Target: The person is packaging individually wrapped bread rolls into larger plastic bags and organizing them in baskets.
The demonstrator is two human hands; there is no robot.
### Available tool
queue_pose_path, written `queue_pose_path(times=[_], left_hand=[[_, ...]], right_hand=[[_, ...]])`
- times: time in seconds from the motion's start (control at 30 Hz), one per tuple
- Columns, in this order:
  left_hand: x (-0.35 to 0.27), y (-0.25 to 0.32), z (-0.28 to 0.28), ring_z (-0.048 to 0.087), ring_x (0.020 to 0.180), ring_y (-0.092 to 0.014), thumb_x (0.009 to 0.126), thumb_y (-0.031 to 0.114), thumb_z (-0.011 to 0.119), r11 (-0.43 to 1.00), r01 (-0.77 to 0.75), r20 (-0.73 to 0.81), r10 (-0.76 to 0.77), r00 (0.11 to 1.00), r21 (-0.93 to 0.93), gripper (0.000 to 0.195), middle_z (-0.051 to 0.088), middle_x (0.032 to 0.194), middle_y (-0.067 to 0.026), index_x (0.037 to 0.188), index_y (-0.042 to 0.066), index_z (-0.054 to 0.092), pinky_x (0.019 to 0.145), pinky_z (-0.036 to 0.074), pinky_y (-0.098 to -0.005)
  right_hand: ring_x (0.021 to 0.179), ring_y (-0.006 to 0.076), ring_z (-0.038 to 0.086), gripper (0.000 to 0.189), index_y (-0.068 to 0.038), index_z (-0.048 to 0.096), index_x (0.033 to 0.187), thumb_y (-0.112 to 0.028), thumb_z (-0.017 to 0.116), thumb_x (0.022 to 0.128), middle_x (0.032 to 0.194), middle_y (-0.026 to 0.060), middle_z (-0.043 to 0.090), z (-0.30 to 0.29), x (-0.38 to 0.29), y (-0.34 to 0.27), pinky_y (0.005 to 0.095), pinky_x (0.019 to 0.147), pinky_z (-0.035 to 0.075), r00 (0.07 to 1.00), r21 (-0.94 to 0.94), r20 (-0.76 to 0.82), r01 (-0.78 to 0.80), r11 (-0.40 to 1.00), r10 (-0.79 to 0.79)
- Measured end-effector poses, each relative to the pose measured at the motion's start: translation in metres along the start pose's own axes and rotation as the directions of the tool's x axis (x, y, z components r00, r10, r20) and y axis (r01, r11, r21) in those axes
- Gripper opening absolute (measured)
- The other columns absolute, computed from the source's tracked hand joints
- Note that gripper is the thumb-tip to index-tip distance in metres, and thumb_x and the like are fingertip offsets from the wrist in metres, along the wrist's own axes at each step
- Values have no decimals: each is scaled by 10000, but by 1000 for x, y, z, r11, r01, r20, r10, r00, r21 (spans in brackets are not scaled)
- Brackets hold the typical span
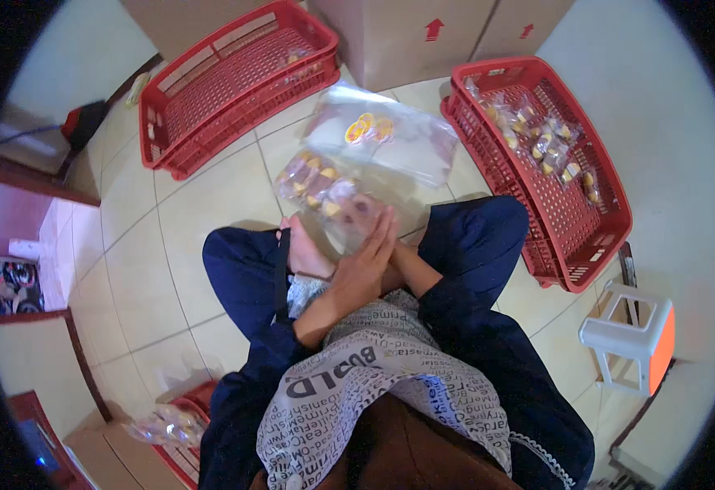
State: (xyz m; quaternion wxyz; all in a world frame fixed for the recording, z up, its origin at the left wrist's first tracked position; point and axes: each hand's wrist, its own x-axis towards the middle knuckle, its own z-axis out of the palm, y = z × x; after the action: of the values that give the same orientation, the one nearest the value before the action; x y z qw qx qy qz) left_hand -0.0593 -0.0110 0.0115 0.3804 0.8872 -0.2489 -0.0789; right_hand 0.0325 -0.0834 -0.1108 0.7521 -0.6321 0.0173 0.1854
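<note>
A clear plastic bag (pixel 317 184) holding small wrapped yellow and brown pieces of food lies on the floor before my crossed legs. My left hand (pixel 366 260) reaches to the near end of that bag, its fingers straight and close together. Beneath and beside it is my right hand (pixel 403 254), mostly hidden, so its fingers cannot be made out. Beyond the filled bag lies a flat stack of clear plastic bags (pixel 388 135) with yellow printed marks.
A red plastic crate (pixel 486 147) at the right holds several small wrapped pieces. Another red crate (pixel 235 122) at the upper left has a few packs at one end. Cardboard boxes (pixel 419 43) stand behind. A plastic stool (pixel 627 337) is at the right, and a third crate (pixel 177 462) with filled bags at the lower left.
</note>
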Motion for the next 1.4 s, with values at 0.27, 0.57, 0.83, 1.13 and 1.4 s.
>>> queue_pose_path(times=[0.27, 0.57, 0.83, 1.13, 1.4], left_hand=[[3, -31, -17, 152, 1432, -394, 627, -165, 460, 994, -11, -195, 31, 980, 107, 928, 106, 1559, -224, 1490, -11, 156, 1127, 273, -394], [0, -17, -32, 163, 1431, -392, 640, -124, 432, 992, 40, -230, -12, 973, 120, 890, 151, 1544, -247, 1482, -38, 159, 1133, 258, -407], [3, -6, -45, 193, 1445, -336, 615, -64, 541, 980, 155, -224, -123, 967, 129, 963, 174, 1562, -198, 1504, 27, 180, 1083, 117, -581], [7, -7, -50, 164, 1452, -335, 615, -106, 466, 986, 142, -218, -120, 969, 90, 952, 155, 1574, -173, 1510, 46, 181, 1097, 63, -594], [14, -2, -58, 148, 1454, -320, 605, -158, 391, 988, 150, -245, -139, 960, 26, 955, 167, 1574, -159, 1512, 55, 179, 1111, 231, -346]], right_hand=[[849, 133, 656, 241, -14, 659, 1096, -163, 596, 918, 991, 75, 691, -124, -39, -174, 280, 742, 533, 852, -345, 508, 69, 936, 125], [878, 290, 677, 375, 21, 645, 1094, -277, 614, 870, 1007, 203, 683, -403, 123, -106, 397, 819, 518, 693, -782, -589, -361, 508, -415], [797, 267, 665, 375, 31, 651, 1045, -283, 673, 842, 884, 156, 689, -419, 148, -65, 391, 683, 537, 792, -701, -605, -483, 524, -80], [854, 169, 638, 444, 24, 564, 1199, -194, 697, 835, 1007, 102, 660, -404, -7, -141, 307, 738, 502, 871, -741, -392, -107, 663, -297], [974, 214, 643, 510, -18, 412, 1341, -304, 577, 952, 1151, 126, 612, -239, -100, -206, 324, 808, 532, 941, 289, -319, 214, 933, -117]])
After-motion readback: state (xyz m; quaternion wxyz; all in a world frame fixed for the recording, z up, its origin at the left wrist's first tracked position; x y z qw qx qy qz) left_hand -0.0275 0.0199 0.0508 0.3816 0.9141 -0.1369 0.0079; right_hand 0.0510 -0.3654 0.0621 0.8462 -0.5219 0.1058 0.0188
